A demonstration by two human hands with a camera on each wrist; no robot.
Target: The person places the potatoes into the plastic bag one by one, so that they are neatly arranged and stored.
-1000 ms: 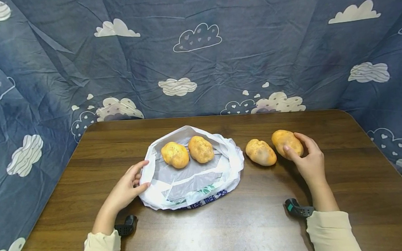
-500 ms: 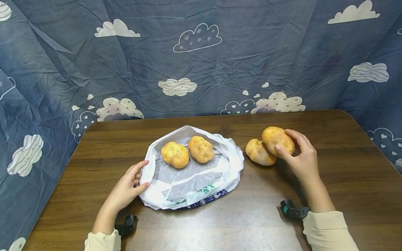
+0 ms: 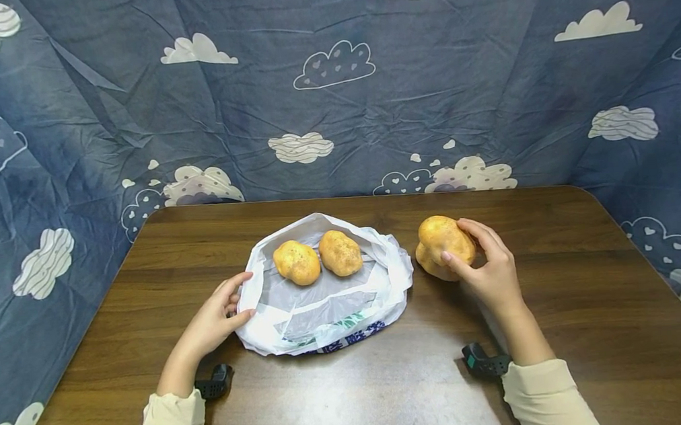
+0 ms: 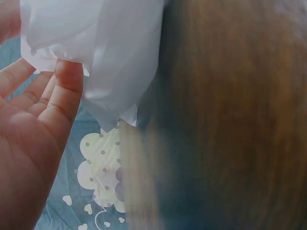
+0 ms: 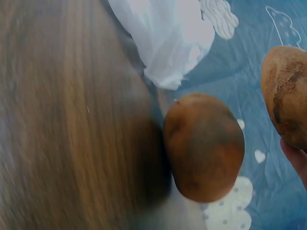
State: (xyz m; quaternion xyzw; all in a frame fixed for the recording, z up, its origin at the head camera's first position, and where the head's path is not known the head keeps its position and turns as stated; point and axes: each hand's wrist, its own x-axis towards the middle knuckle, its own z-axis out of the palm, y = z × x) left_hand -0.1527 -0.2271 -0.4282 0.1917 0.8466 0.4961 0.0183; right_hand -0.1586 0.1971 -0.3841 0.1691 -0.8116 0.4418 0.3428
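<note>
A white plastic bag [image 3: 319,315] with green and dark blue print lies with its mouth spread wide. Inside it are two potatoes, the left potato [image 3: 297,263] and the right potato [image 3: 341,253]. My left hand [image 3: 218,314] grips the bag's left edge; in the left wrist view its fingers [image 4: 67,91] are bent at the thin plastic. Between thumb and fingers, my right hand [image 3: 491,270] holds a potato [image 3: 445,238] raised above the table. Below it, a resting potato [image 5: 204,148] is partly covered in the head view but shows whole in the right wrist view.
The brown wooden table [image 3: 357,400] ends at a blue cloud-patterned cloth [image 3: 344,117] behind. Black wrist cameras sit on both wrists, the left camera [image 3: 214,383] and the right camera [image 3: 484,360].
My right hand has moved left with its potato, which now overlaps the potato lying on the table. My left hand and the bag have stayed in place.
</note>
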